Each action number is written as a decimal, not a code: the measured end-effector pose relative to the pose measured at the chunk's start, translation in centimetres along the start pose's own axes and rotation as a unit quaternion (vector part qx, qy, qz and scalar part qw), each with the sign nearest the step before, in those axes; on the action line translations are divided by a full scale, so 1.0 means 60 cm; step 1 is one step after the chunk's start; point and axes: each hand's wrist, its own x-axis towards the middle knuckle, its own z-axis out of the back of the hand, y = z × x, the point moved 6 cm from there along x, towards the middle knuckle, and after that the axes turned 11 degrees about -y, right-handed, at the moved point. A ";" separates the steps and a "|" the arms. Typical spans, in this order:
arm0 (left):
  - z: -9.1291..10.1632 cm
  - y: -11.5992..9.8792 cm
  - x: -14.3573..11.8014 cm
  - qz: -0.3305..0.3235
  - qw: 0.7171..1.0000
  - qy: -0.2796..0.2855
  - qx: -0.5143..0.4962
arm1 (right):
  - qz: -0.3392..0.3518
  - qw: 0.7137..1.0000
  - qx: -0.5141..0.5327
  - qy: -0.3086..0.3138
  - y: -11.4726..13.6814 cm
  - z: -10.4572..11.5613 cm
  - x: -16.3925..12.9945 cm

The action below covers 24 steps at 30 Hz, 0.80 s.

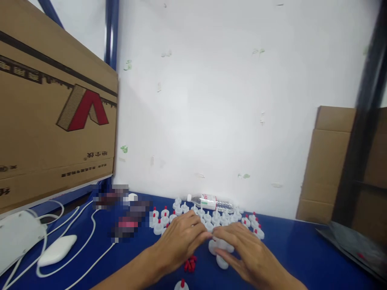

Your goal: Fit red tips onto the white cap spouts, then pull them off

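Almost no text can be read here. The carton point(54, 112) at left carries a red and striped logo shaped like a letter A, and lines of black print that stand upside down and are too blurred to read. The bottle point(211, 202) lying at the wall has a white label with red and green print, also unreadable.

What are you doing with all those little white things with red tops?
A person's left hand and right hand meet over the blue table, fingers working at small white caps. Just what the fingers grip is hidden. Many more white caps with red tips stand in a cluster behind, and loose red tips lie near the left wrist. A clear plastic bottle lies on its side by the wall.
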 end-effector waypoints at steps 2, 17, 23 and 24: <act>0.002 0.022 0.000 0.009 0.999 0.016 0.032 | -0.037 0.999 -0.030 -0.001 -0.044 0.008 -0.016; 0.012 0.064 -0.015 0.040 0.994 0.074 0.070 | -0.432 0.872 -0.227 0.037 -0.377 0.110 -0.234; -0.003 0.049 -0.034 0.061 0.991 0.069 0.099 | -0.447 0.867 -0.134 0.177 -0.374 0.049 -0.278; -0.009 0.051 -0.038 0.060 0.990 0.069 0.108 | -0.449 0.865 -0.131 0.183 -0.371 0.045 -0.278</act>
